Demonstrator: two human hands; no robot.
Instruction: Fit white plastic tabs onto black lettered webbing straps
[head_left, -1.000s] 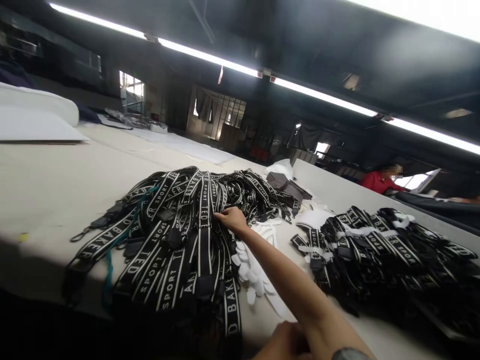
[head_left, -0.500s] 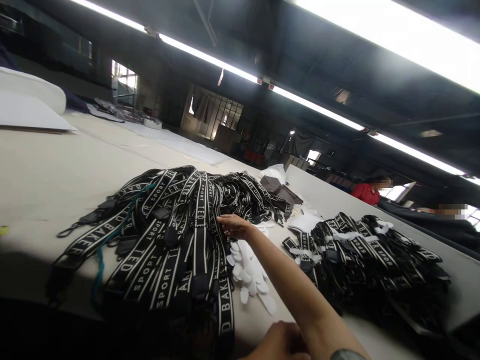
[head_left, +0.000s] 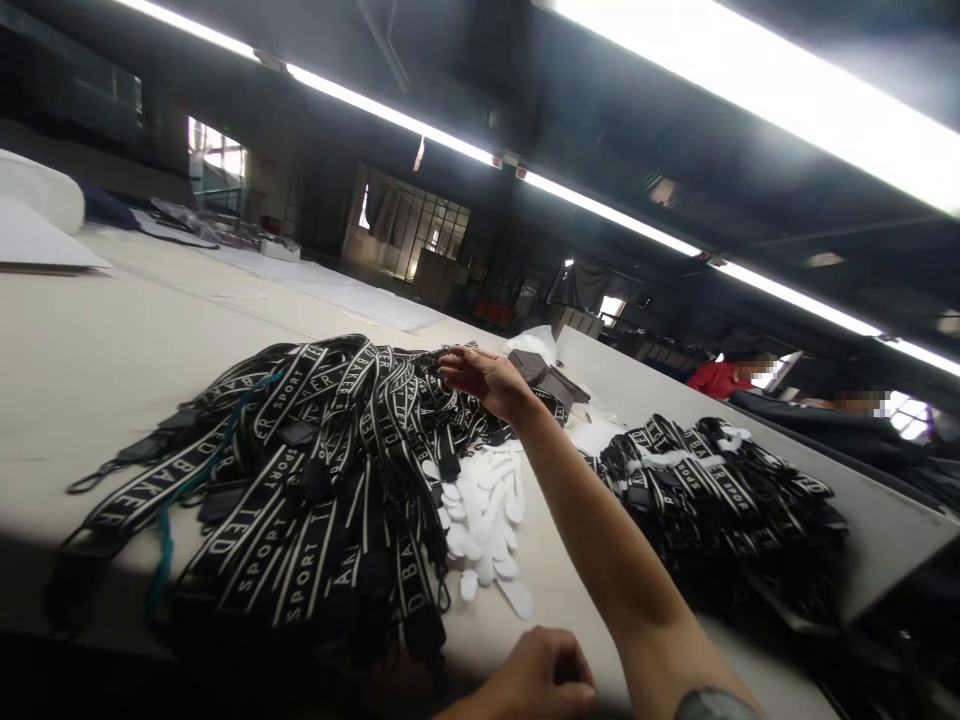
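Your right hand (head_left: 484,378) reaches over the far edge of the loose strap pile (head_left: 300,470) on the table (head_left: 90,350), fingers spread and gripping nothing, white tabs (head_left: 484,515) just beside the pile; your left hand (head_left: 544,680) sits loosely curled near the table's near edge, its grasp hidden.

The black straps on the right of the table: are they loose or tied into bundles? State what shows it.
Tied into bundles. The right pile of straps has white bands wrapped across groups of straps, holding them together.
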